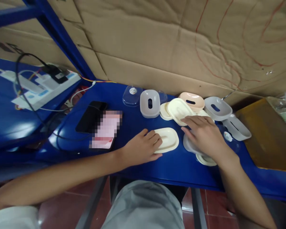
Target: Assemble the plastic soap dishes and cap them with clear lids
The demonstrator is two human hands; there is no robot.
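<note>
L hand [143, 147] grips L end of cream lid [170, 140], fingers curled on top, thumb at near edge; lid's at blue table [173, 173], R of phone [107, 128]. R hand [205, 136] partly covers pale gray dish [189, 144], fingertips at near edge of 2nd cream lid [180, 109]; can't tell if gripping. Slotted gray dish [145, 106] + peach dish [198, 103] behind, brown box [268, 136] far R.

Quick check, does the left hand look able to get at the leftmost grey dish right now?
Probably yes: blue tabletop shows between the left hand and that grey dish, and nothing seems to block the way. The hand would likely have to come off the cream oval piece first.
</note>
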